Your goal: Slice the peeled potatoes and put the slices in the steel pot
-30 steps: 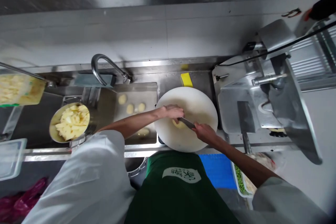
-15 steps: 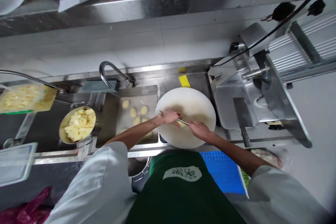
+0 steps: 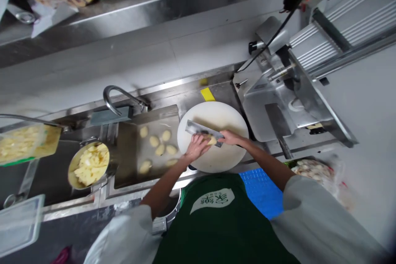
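Note:
A round white cutting board (image 3: 213,161) lies on the steel counter in front of me. On it, my right hand (image 3: 230,137) is closed round the handle of a cleaver (image 3: 198,128). The broad blade is tilted so that its face shows, pointing to the left. My left hand (image 3: 197,148) has its fingers bent over a peeled potato (image 3: 212,140), close against the blade; some fingertips are hidden. Several peeled potatoes (image 3: 154,141) lie in the sink (image 3: 126,161) just left of the board.
A pot (image 3: 71,173) of cut potato pieces stands further left, near a tub (image 3: 52,142) of pale pieces. The curved tap (image 3: 108,95) rises behind the sink. At the right are a slicing machine (image 3: 260,119) and a second cleaver (image 3: 276,121). A steel shelf (image 3: 139,20) runs overhead.
The cleaver has turned from nearly edge-on to showing its blade face. My left hand has moved lower on the board, onto the potato. The whole view has tilted and shifted.

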`<state>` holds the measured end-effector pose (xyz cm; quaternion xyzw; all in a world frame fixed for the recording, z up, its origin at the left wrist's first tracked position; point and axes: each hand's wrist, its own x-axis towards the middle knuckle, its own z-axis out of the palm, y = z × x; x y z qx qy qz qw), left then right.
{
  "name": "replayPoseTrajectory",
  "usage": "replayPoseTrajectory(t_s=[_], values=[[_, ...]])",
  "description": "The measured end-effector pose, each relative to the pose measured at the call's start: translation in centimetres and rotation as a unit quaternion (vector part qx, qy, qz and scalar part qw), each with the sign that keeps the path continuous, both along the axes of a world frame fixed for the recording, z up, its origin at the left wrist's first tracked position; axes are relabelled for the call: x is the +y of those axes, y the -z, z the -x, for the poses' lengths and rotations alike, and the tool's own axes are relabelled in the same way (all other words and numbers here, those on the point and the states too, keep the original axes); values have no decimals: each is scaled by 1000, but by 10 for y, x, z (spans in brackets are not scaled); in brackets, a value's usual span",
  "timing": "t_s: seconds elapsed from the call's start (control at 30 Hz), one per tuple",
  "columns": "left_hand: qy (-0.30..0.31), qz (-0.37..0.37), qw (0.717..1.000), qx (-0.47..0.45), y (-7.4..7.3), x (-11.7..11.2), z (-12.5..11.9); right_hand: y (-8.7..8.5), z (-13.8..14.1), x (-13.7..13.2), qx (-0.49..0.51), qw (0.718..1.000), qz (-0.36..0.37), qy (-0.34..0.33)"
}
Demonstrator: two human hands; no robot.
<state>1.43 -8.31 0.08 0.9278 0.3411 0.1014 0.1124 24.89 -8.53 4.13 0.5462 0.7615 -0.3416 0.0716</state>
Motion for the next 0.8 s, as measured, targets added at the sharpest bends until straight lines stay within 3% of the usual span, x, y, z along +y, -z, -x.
replayPoseTrajectory(t_s=[0.13,0.3,0.4,0.5,0.6,0.7,0.8], values=[[-75,51,995,-36,20,-23,-17,-10,-15,-4,-8,998,-6,58],[-122,81,989,-28,23,-27,-38,-19,-15,-37,-38,989,-1,145],[-124,64,989,-47,12,-24,-39,-15,-4,-55,-39,986,4,160],[-136,35,987,-76,-11,-10,-43,-8,14,-72,-36,987,1,160],[-42,76,996,7,-31,21,-62,-2,28,-82,-47,986,-2,161],[100,161,972,135,-37,54,-88,0,32,-82,-54,986,-4,158],[133,183,952,208,-36,69,-104,0,30,-78,-49,988,-4,149]])
